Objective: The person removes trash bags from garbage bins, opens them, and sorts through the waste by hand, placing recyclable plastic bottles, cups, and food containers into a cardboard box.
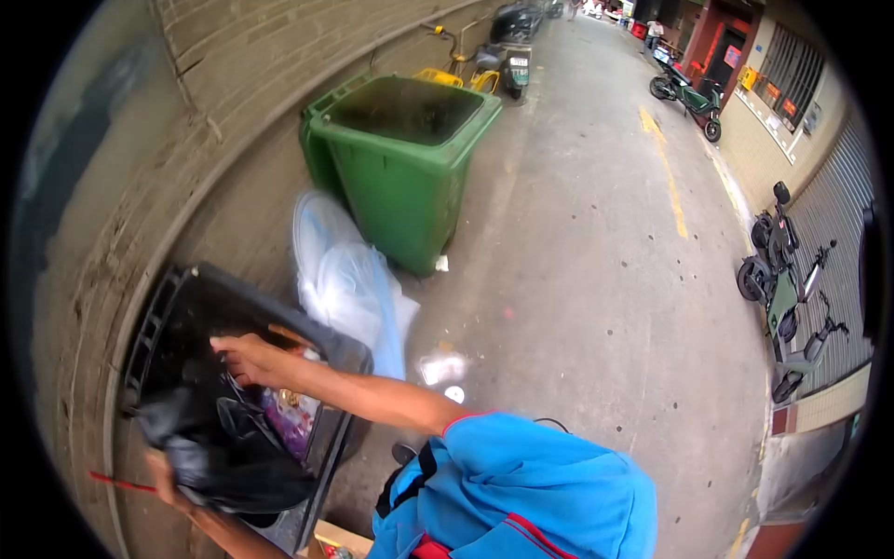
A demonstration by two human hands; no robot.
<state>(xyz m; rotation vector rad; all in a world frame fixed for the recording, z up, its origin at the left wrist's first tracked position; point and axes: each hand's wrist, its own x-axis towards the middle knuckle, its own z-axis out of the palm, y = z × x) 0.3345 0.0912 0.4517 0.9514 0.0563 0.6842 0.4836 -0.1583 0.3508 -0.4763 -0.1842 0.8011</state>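
Observation:
A black plastic bag (233, 456) hangs bunched at the near side of an open black bin (321, 484). My left hand (165, 480) is closed on the bag's outer side, its fingers partly hidden. A thin red strip (121, 482) sticks out past that hand; whether it is held I cannot tell. Over the bin's opening, my right hand (250, 360) has curled fingers at the bag's upper folds, and seems to grip them. Beneath my right forearm, mixed rubbish (291, 415) with purple and pale wrappers shows inside the bin.
A large green wheeled bin (400, 177) stands open by the wall. White plastic bags (345, 284) lie between the two bins. Litter (442, 370) is on the pavement. Parked scooters (782, 298) line the right side, and a yellow bicycle (456, 74) stands farther along the wall.

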